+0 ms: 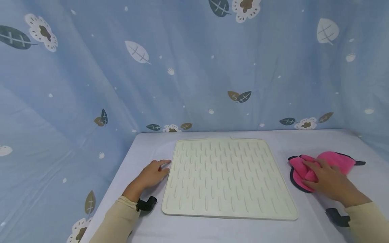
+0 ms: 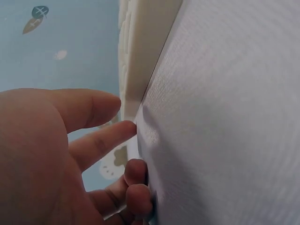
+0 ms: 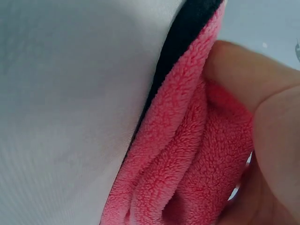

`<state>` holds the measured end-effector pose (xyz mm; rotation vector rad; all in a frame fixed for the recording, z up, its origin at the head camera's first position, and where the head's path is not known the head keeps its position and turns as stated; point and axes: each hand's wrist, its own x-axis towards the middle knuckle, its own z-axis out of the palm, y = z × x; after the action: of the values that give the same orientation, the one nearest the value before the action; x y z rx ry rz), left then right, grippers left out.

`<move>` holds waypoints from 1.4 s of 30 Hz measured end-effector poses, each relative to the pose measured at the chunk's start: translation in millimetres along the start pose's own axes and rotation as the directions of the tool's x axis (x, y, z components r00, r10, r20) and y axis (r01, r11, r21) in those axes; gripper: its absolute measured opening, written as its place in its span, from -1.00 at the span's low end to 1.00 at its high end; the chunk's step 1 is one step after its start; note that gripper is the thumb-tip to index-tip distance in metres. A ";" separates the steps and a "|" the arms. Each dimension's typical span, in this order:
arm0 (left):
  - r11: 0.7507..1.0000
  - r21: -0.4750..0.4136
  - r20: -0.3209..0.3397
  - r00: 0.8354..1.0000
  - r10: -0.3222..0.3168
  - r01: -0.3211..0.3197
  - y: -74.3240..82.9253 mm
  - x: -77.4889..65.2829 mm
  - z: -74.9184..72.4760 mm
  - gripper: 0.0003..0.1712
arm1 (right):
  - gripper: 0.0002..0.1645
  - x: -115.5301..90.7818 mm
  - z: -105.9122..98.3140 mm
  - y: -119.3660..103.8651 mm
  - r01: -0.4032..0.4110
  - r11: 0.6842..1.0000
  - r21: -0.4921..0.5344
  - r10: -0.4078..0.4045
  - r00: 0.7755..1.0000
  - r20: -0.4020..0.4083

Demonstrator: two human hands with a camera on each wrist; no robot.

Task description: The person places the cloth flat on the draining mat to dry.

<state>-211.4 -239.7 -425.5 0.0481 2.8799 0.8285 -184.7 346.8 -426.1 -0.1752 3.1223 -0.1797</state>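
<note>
A cream draining mat (image 1: 225, 179) with raised ridges lies flat in the middle of the table. At its left edge is my left hand (image 1: 152, 173), thumb and index fingertip at or very near the rim; the other fingers bend loosely and hold nothing. In the left wrist view the mat's side (image 2: 145, 51) rises beside the fingertips. My right hand (image 1: 332, 182) grips a crumpled pink towel (image 1: 337, 161) with dark edging, to the right of the mat. Up close, the fluffy towel (image 3: 187, 136) bunches in folds between thumb and fingers; some fingers are hidden.
A white cloth covers the table (image 1: 231, 233). Behind it and to the left hangs a blue curtain (image 1: 194, 67) printed with leaves and flowers. Each wrist wears a black camera mount, the left mount (image 1: 147, 204) close to the mat's left side.
</note>
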 end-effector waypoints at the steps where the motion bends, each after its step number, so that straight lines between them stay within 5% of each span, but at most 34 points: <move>1: 1.000 0.002 0.005 1.000 0.006 -0.006 0.4 0.5 0.7 -0.47 | 0.01 -0.7 -0.4 0.6 0.000 1.000 -0.001 0.000 1.000 0.007; 6: 0.999 0.040 0.035 0.999 0.018 -0.020 -0.7 1.5 5.5 -0.44 | -0.05 -2.4 -4.7 2.8 0.041 0.999 -0.001 -0.041 0.999 0.013; 15: 0.998 0.059 0.035 0.999 0.017 -0.019 -2.3 2.1 8.5 -0.41 | 0.14 -1.3 -16.3 5.7 0.056 0.991 0.122 -0.061 0.997 0.037; 30: 0.996 0.075 0.030 0.999 0.043 -0.045 0.9 2.2 3.1 -0.41 | -0.05 0.1 -14.9 -1.5 0.061 0.998 -0.001 -0.061 0.994 -0.089; 33: 0.996 0.076 0.034 0.999 0.035 -0.038 0.8 1.4 3.0 -0.40 | -0.07 -0.9 -14.8 -7.7 0.098 0.995 -0.023 -0.101 0.977 -0.186; 38: 0.996 0.085 0.031 0.999 0.024 -0.027 1.8 -0.9 1.9 -0.40 | -0.07 -4.7 -17.1 -19.0 0.219 0.975 -0.034 -0.216 0.905 -0.367; 42: 0.995 0.093 0.026 0.999 0.029 -0.031 1.8 -0.8 1.3 -0.39 | 0.12 -7.7 -21.7 -31.4 0.245 0.969 -0.034 -0.237 0.876 -0.420</move>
<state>-210.4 -237.6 -425.6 0.1111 2.8997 0.6919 -173.9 319.1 -400.9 -0.6077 3.5157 -0.2874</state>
